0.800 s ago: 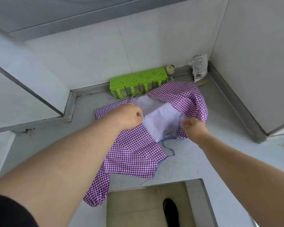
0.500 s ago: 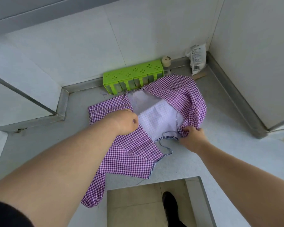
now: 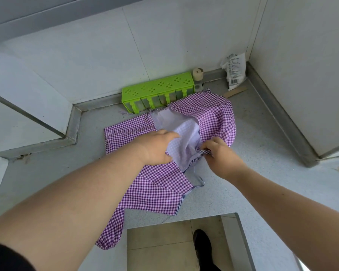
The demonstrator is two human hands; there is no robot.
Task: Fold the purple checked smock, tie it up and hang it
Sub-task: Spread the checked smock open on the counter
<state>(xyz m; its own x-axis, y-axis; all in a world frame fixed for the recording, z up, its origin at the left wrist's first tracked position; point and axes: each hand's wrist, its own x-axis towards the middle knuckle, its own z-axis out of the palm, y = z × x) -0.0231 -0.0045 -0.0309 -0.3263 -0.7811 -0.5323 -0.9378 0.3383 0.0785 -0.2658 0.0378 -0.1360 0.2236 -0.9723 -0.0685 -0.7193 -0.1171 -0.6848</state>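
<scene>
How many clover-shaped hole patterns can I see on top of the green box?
6, in a row along the top of the green box, left end to right end, behind the smock. None looks hidden, though the leftmost ones are faint.

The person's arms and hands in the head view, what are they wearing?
Both forearms are bare, and the left hand and right hand wear no gloves, rings or watch that shows. A dark sleeve edge shows high on the left arm.
</scene>
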